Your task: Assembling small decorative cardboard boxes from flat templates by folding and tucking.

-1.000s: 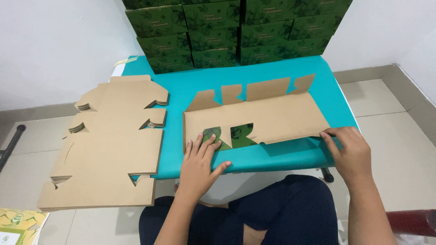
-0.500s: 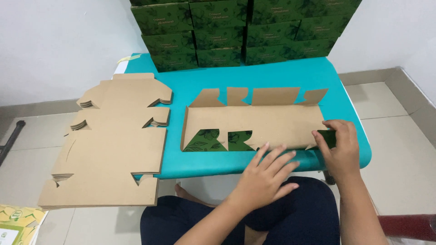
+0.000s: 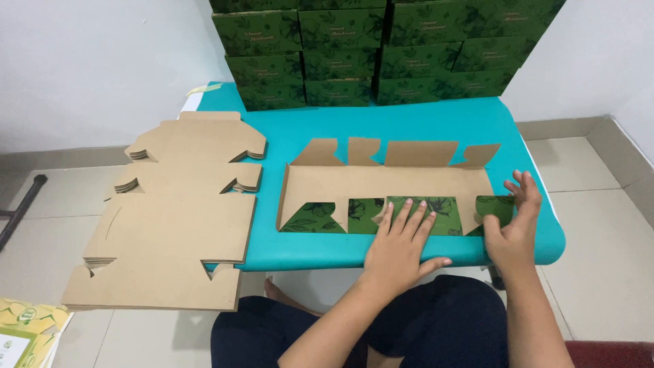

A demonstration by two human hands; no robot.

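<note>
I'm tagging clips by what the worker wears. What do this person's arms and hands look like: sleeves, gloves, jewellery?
Both forearms are bare up to the frame edge, with no sleeves in view. The left hand and right hand wear no gloves, and no rings, watch or bracelets show. The lap below is in dark navy clothing.
</note>
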